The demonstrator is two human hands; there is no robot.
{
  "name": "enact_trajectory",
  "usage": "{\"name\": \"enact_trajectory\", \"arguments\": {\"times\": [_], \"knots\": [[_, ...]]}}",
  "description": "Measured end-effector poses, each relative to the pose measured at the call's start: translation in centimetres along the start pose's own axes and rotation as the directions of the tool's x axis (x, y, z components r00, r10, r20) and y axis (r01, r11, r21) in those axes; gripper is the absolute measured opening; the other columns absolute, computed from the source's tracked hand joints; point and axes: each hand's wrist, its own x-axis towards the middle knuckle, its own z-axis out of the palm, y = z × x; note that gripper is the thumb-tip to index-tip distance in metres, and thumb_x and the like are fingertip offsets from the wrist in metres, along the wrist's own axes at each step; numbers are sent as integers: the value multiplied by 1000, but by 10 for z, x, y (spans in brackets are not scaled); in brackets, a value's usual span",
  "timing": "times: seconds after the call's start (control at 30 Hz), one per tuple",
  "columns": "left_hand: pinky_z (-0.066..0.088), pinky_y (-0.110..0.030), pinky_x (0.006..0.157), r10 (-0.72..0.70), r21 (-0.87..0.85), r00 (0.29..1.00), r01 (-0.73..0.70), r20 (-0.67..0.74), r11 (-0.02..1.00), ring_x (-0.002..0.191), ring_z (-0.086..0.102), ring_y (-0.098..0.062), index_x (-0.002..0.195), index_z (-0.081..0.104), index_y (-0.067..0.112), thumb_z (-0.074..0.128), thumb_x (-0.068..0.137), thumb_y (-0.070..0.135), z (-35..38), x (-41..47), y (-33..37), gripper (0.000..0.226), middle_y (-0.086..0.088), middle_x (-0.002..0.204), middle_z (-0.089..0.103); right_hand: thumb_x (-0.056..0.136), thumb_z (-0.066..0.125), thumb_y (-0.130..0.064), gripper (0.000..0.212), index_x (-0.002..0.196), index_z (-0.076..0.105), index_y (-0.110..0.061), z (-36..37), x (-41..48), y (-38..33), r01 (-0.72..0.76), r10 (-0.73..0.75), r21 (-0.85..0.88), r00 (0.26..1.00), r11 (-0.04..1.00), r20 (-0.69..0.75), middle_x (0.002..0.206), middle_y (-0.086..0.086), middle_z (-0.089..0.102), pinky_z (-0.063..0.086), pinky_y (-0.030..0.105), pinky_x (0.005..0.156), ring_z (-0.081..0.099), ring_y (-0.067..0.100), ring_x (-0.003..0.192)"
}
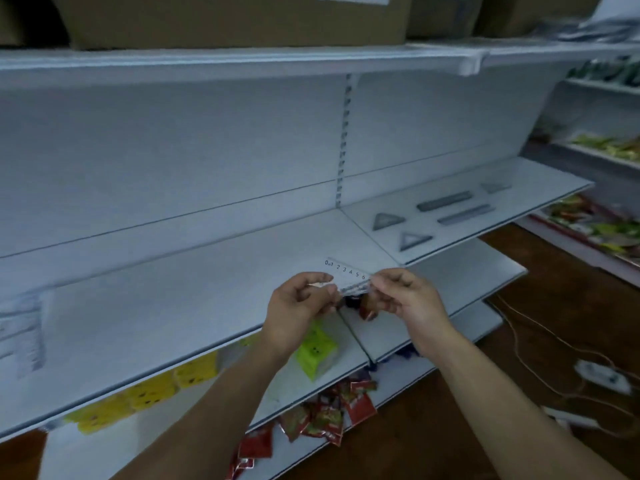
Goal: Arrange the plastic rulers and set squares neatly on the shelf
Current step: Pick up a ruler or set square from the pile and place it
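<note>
Shelf point(173, 306): smooth white-painted metal, matte; two panels w/ slotted upright strip at back between them.
Clear ruler point(346, 271): thin, flat, see-through plastic, black printed digits 0–6 showing; held in air over front part of shelf, near join of panels, sloped down to the right.
Left hand point(298, 299): fingers curled, thumb + fingertips pinched on ruler's near left edge.
Right hand point(405, 296): fingers curled, clamped on ruler's right part; remainder of ruler hidden behind it.
Set squares point(388, 220): three noted, triangular w/ hollow centres, flat on right panel, apart from each other.
Grey rulers point(444, 200): two long narrow strips, flat, approx. parallel, between the triangles; blurred, markings not legible.
Yellow packets point(152, 393): glossy, squarish, on tier below.
Red sachets point(329, 414): crinkled foil, heaped on lower tier.
Cardboard boxes point(235, 19): brown, plain, on top tier.
Cable point(554, 341): thin, looped on dark wood-look floor point(519, 455) at right.
</note>
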Motion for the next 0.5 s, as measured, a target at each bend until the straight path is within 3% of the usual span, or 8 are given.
{"name": "enact_trajectory", "arguments": {"times": [0.1, 0.23, 0.37, 0.5], "knots": [[52, -20, 59, -1, 30, 995, -2, 96, 1000, 58, 62, -13, 94, 65, 3, 63, 87, -1, 64, 17, -9, 8, -7, 71, 72, 85, 66, -4, 6, 86, 65, -10, -66, 6, -4, 9, -5, 27, 994, 1000, -113, 74, 2, 68, 51, 20, 61, 64, 12, 68], [50, -21, 55, 29, 19, 989, -32, 143, 999, 54, 57, -15, 92, 63, -3, 60, 88, -5, 99, 29, -11, 6, -10, 69, 67, 84, 68, -9, 5, 88, 66, -11, -100, 14, -5, 4, -1, 17, 988, 1000, -156, 81, 6, 69, 49, 25, 67, 65, 15, 75], [47, -41, 67, -27, 63, 969, 12, 245, 998, 62, 57, -23, 91, 66, 5, 63, 88, 0, 154, 65, -25, 6, -5, 68, 69, 85, 67, -10, 5, 90, 67, -12, -157, 36, -5, 1, 6, 28, 970, 1000, -244, 81, 4, 70, 48, 23, 66, 66, 12, 75], [48, -27, 57, -39, 85, 950, 13, 311, 996, 59, 59, -14, 91, 67, 9, 62, 88, 2, 207, 111, -34, 9, -1, 70, 71, 85, 67, -9, 8, 94, 67, -10, -206, 72, -12, 4, 12, 53, 951, 999, -309, 82, 5, 69, 49, 25, 68, 65, 11, 73]]}}
